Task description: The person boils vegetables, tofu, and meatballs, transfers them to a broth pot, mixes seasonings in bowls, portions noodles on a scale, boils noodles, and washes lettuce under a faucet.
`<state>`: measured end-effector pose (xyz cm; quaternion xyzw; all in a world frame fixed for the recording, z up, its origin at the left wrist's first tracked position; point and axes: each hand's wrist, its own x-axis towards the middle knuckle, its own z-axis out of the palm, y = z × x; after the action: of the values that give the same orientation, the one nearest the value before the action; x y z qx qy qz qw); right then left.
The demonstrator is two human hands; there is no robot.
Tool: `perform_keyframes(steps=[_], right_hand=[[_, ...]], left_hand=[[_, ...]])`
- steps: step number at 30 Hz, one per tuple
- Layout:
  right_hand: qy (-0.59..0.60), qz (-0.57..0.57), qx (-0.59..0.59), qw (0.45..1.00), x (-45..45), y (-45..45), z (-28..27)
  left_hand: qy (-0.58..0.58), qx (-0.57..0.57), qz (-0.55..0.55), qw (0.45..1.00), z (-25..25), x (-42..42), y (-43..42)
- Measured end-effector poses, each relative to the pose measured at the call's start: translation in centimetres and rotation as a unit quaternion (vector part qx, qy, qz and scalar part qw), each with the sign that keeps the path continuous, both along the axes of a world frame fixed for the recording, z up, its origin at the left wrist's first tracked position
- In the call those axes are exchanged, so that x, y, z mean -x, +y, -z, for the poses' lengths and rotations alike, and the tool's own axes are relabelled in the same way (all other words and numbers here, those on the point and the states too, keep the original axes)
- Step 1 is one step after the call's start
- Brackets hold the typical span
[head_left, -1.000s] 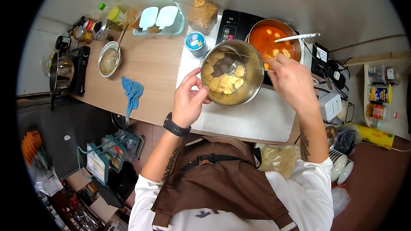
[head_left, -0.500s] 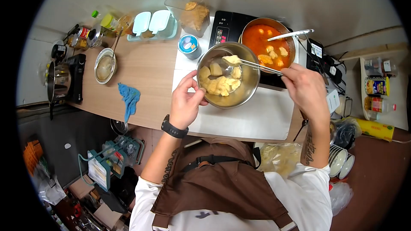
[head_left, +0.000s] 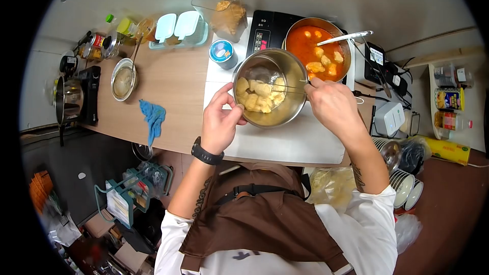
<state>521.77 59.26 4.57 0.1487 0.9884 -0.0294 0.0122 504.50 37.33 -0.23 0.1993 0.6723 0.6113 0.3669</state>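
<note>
My left hand [head_left: 222,117] grips the near-left rim of a steel pot [head_left: 293,109], thumb outside and fingers at the edge. The pot is tilted towards me, with pale yellow chunks of food [head_left: 260,97] lying in it. My right hand [head_left: 331,103], at the pot's right rim, is closed on thin metal chopsticks [head_left: 293,89]. Their tips reach down among the chunks; whether they pinch one I cannot tell. Just behind, a pan of red-orange broth [head_left: 300,46] holds several similar pieces, and a metal spoon handle [head_left: 351,36] leans over its rim.
The pan sits on a black induction cooker [head_left: 260,33]. Left of the pot stand a blue-lidded can [head_left: 223,54] and a clear bin [head_left: 229,20] of brown food. Farther left are a blue cloth [head_left: 153,119], a bowl [head_left: 124,81] and teal-lidded boxes [head_left: 178,28]. Cables [head_left: 367,63] lie right of the pan.
My right hand has moved left and down to the pot's rim. The chunk that the chopsticks held up now rests among the others. My left hand stays on the pot.
</note>
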Motion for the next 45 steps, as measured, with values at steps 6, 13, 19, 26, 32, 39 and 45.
perform_keyframes(steps=[6, 13, 19, 26, 32, 39, 45], right_hand=[[-0.005, 0.029, 0.085, 0.996, -1.2, 1.2, -4.0], [0.036, 0.181, 0.088, 0.979, -5.7, 5.7, -7.8], [-0.026, 0.182, -0.049, 0.982, -6.9, 8.7, -2.9], [-0.041, 0.215, -0.104, 0.970, -5.4, 3.3, -10.3], [-0.033, -0.008, 0.049, 0.998, -2.0, -0.6, -7.6], [-0.044, -0.026, 0.037, 0.998, -0.3, -0.5, -2.7], [0.014, 0.026, 0.096, 0.995, -2.4, 1.1, -6.5]], left_hand=[[-0.019, 0.001, 0.001, 1.000, 0.8, 0.9, -0.5], [-0.054, -0.008, -0.011, 0.998, 1.7, 1.3, -0.6], [-0.048, -0.005, -0.008, 0.999, 1.4, 1.6, -0.7], [-0.016, -0.009, -0.020, 1.000, 0.8, 1.5, -0.7], [0.009, -0.003, -0.013, 1.000, 0.0, 1.0, -0.5], [0.005, -0.003, -0.016, 1.000, 0.2, 0.7, -0.9], [-0.001, -0.004, -0.010, 1.000, 0.2, 1.1, -1.0]])
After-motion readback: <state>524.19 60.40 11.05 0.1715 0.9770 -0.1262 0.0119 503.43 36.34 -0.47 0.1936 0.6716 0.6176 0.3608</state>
